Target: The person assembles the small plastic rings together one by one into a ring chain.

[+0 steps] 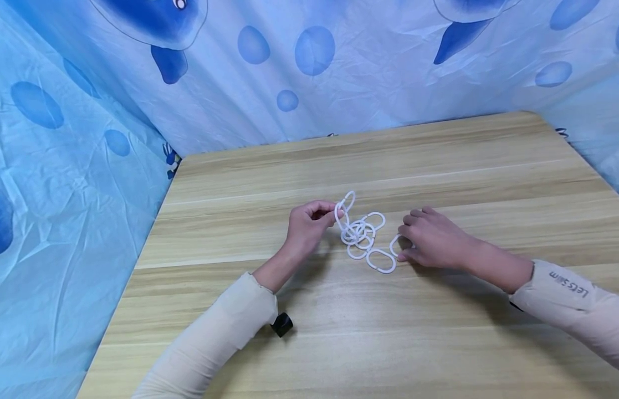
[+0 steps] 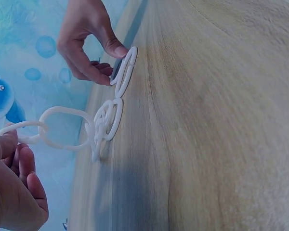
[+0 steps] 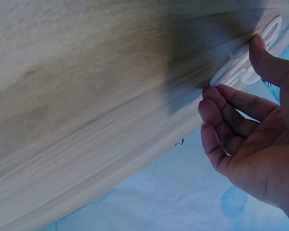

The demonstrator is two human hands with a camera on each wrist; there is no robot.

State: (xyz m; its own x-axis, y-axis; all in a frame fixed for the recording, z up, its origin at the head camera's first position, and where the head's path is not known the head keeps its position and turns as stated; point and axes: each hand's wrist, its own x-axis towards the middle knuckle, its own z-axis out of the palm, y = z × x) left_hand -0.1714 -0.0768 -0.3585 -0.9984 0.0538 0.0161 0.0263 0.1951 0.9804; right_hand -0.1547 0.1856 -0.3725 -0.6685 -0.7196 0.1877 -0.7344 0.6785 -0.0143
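Light, stiff, slick-looking white plastic rings (image 1: 363, 235) lie tangled on the table (image 1: 439, 166); left hand (image 1: 307, 226) pinches one end ring, right hand (image 1: 431, 238) pinches the opposite ring—likely best holds.

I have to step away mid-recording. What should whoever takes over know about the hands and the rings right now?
Left hand: pinches the far end ring of the white ring chain, lifted off the table.
Right hand: thumb and forefinger pinch the ring at the chain's other end, against the tabletop.
Chain: lies mid-table between the hands, bunched in the middle, with one oval ring lying flat near the right hand.
Done: both ends are in hand.
Left: the middle is still a tangled heap; whether every ring is linked cannot be told from these views.
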